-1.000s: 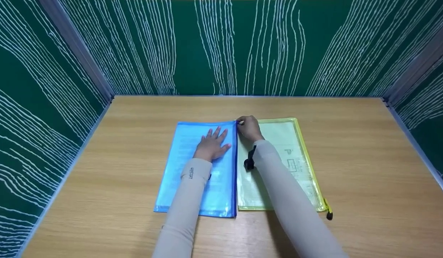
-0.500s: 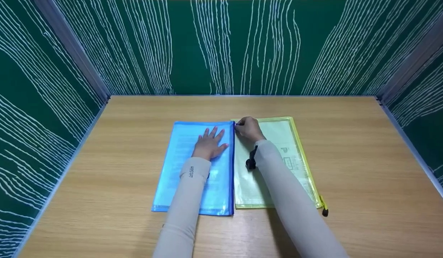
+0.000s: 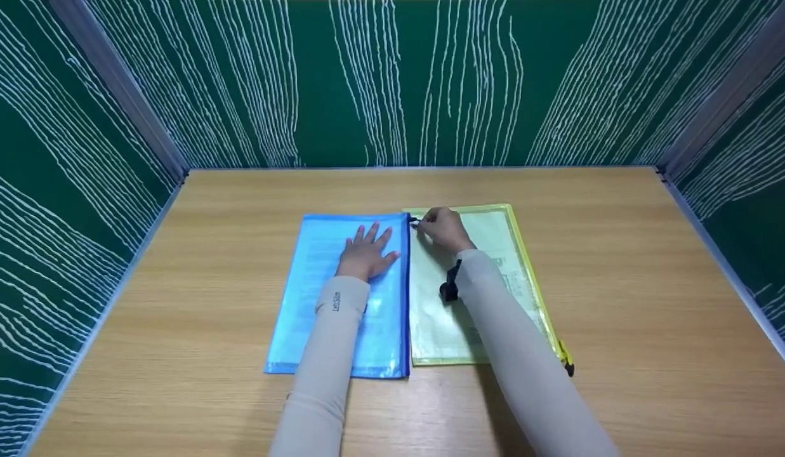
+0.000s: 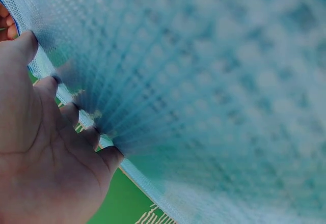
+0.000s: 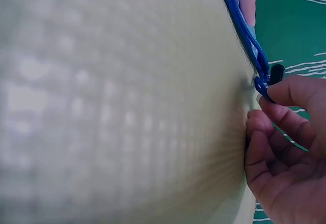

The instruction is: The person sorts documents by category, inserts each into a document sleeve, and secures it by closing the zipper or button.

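Note:
A blue mesh zipper pouch (image 3: 316, 273) with a printed sheet inside lies flat. My left hand (image 3: 365, 252) rests on its upper part with fingers spread; the left wrist view shows the palm and fingertips against the mesh. Along the pouch's right edge runs a dark blue zipper (image 3: 405, 304). At that edge's far end, my right hand (image 3: 448, 230) pinches the zipper pull (image 5: 261, 86) between thumb and index finger. In the right wrist view its other fingers curl close to the yellow-green zipper pouch (image 3: 440, 330), which lies under this hand.
The yellow pouch's own zipper pull (image 3: 568, 365) hangs off its near right corner. Both pouches lie on a wooden table (image 3: 176, 304). Green panels (image 3: 557, 38) with white wavy lines stand around the back and sides.
My right hand has drawn slightly right from the blue pouch's far corner, and the dark pull now shows between corner and fingers. My left hand stays spread on the pouch. The view shifts slightly.

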`<state>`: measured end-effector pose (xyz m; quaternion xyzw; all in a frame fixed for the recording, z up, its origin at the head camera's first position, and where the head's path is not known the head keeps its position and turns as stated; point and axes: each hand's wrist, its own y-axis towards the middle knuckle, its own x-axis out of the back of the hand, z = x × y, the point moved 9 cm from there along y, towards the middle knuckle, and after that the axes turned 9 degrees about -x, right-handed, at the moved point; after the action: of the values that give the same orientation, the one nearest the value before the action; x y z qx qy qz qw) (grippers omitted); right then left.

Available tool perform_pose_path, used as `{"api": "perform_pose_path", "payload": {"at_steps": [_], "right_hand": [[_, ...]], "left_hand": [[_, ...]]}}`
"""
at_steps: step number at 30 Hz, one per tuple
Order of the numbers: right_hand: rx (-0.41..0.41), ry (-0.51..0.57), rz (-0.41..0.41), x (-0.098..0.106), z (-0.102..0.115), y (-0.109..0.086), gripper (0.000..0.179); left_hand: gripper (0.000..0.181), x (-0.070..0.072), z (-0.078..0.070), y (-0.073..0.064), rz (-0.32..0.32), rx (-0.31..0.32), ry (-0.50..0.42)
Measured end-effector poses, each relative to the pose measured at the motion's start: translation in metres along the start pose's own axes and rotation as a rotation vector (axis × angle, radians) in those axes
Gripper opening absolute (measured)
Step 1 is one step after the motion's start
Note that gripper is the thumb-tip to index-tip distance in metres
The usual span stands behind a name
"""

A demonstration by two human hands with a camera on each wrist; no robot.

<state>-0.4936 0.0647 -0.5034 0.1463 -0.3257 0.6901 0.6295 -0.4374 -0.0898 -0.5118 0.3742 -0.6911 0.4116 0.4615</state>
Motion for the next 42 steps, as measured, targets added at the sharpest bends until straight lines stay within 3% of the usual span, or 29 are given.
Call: {"api": "perform_pose_path", "payload": {"at_steps": [6, 13, 22, 27, 34, 42], "right_hand": [[0.070, -0.062, -0.021, -0.001, 0.006, -0.002, 0.014], [0.059, -0.019, 0.010, -0.009, 0.006, 0.002, 0.026], [0.092, -0.108, 0.015, -0.016, 0.016, 0.005, 0.038], [0.087, -0.129, 0.028, -0.020, 0.020, 0.003, 0.035], [0.216, -0.237, -0.030, -0.024, 0.033, -0.001, 0.023], [0.190, -0.174, -0.069, -0.020, 0.034, -0.001, 0.016]], "left_hand": [[0.062, 0.000, 0.003, 0.000, 0.002, 0.016, 0.006], [0.063, -0.003, 0.003, 0.001, 0.021, 0.024, -0.007], [0.065, -0.005, 0.004, 0.004, 0.039, 0.024, -0.013], [0.063, -0.004, 0.002, 0.003, 0.031, 0.032, -0.025], [0.063, -0.004, 0.002, 0.004, 0.026, 0.023, -0.006], [0.064, -0.004, 0.003, 0.004, 0.035, 0.035, 0.002]]}}
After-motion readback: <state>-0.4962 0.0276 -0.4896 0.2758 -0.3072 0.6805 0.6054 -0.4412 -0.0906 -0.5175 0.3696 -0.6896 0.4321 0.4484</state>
